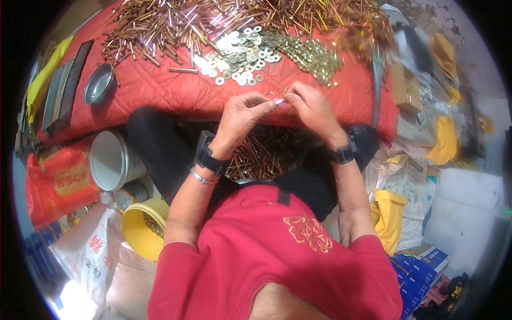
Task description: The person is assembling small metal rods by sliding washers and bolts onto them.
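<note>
- Pinching one end of a small shiny piece (279,102), your left hand (244,114) is just beside your right hand (313,111), whose thumb and fingers grip the other end.
- That piece is at 12 o'clock ahead of you, over the red cloth (165,90).
- From it, washers (242,57) lie at 11 o'clock, metal rods (234,16) at 12, a metal bowl (99,85) at 9.

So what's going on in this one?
A person has the left hand and right hand together over the near side of a red quilted cloth, apparently pinching a small shiny piece between them. Beyond lie loose flat washers, yellowish metal pieces and a heap of copper-coloured rods. More rods sit nearer the body.
</note>
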A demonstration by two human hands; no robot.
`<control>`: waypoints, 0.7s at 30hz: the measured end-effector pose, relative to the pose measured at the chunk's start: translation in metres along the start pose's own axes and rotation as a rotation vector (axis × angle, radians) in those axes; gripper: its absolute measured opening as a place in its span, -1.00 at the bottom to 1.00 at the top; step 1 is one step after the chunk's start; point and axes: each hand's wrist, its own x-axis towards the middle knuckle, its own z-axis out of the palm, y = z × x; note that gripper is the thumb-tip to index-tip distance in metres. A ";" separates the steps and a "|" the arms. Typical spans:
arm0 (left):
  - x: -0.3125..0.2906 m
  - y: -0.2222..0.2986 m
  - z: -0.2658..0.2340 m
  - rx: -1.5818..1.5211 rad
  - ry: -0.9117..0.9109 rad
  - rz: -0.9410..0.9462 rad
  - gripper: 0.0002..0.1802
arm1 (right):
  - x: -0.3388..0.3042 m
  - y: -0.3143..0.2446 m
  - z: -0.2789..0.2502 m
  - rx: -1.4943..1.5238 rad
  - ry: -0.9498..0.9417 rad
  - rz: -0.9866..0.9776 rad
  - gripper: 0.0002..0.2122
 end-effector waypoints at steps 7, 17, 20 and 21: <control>0.000 0.007 -0.001 -0.023 0.011 -0.120 -0.90 | 0.008 0.013 0.007 0.036 0.202 -0.150 -0.81; -0.001 0.003 0.006 -0.118 0.055 -0.212 -0.88 | 0.007 0.002 0.018 0.093 0.258 0.070 -0.67; 0.003 -0.008 0.001 -0.123 0.070 -0.183 -0.88 | 0.007 0.003 0.023 0.046 0.324 -0.155 -0.68; 0.004 -0.008 0.001 -0.123 0.064 -0.174 -0.87 | 0.006 0.004 0.022 0.024 0.260 -0.119 -0.68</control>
